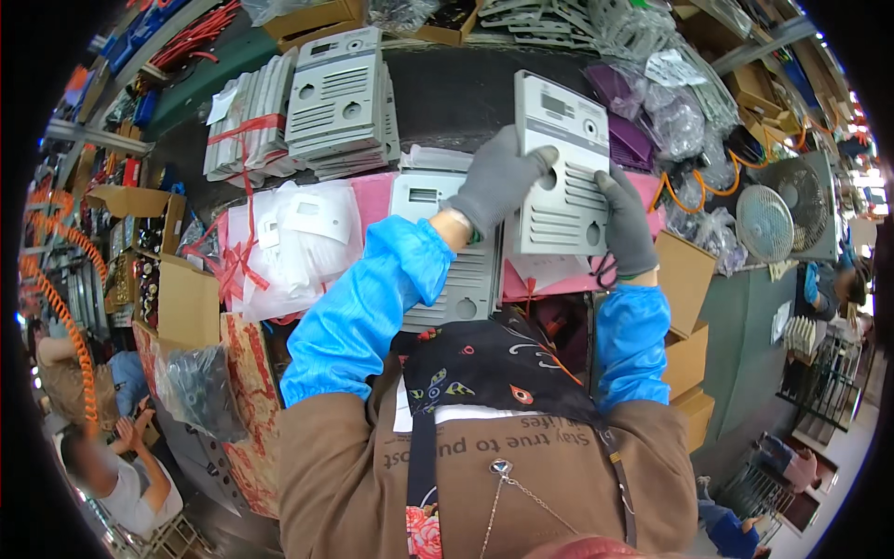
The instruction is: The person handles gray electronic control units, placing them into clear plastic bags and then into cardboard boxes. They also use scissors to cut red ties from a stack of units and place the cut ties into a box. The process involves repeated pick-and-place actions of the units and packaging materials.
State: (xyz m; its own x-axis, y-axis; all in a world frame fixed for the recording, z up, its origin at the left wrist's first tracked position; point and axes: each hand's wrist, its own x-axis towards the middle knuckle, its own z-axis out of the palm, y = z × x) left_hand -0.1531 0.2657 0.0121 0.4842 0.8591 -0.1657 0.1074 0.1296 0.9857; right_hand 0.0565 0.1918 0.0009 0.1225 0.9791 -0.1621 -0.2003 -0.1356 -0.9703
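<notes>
A light grey plastic panel (565, 200), with slots, a small window and round holes, is held up and slightly tilted between my hands. My left hand (501, 179), in a grey glove, grips its left edge with the thumb across the front. On the lower right edge, my gloved right hand (629, 224) is closed, its fingers partly behind the panel. Under my left forearm lies another slotted grey panel (466, 279), partly hidden by the arm. A stack of similar panels (337, 98) stands further back to the left.
Wrapped panels tied with red ribbon (251, 135) stand at the back left. A white plastic-wrapped bundle (300, 238) lies on pink sheeting. Clear bags (675, 116) and purple parts (629, 140) crowd the right, near a fan (765, 224). Cardboard boxes (684, 279) stand beside my right arm.
</notes>
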